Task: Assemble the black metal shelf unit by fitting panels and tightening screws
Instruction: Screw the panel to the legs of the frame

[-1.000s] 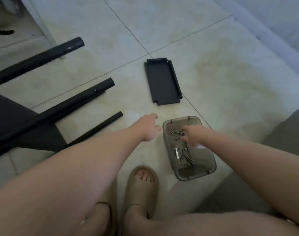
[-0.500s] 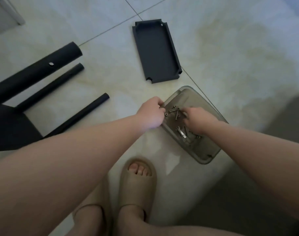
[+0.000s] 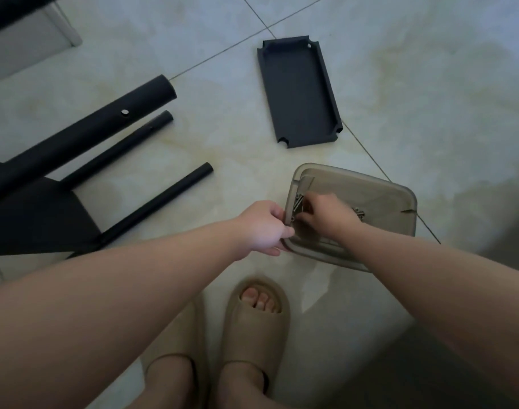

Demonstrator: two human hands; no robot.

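Note:
A smoky translucent plastic box [image 3: 379, 199] sits tilted on the tiled floor with several screws [image 3: 298, 203] gathered at its left side. My left hand [image 3: 262, 227] grips the box's left rim. My right hand [image 3: 326, 215] reaches inside the box, its fingers curled over the screws; whether they pinch one is hidden. A small black metal panel [image 3: 298, 93] lies flat on the floor beyond the box. At the left, the partly built black shelf unit lies with its tubes [image 3: 84, 134] pointing toward the panel.
My feet in beige slides [image 3: 255, 323] stand just below the box. A white furniture leg [image 3: 65, 25] stands at the top left. A dark mat or shadow [image 3: 503, 231] borders the floor at the right.
My left hand moved from the air to the box's rim and tipped the box. The screws slid to its left side. My right hand stayed inside the box.

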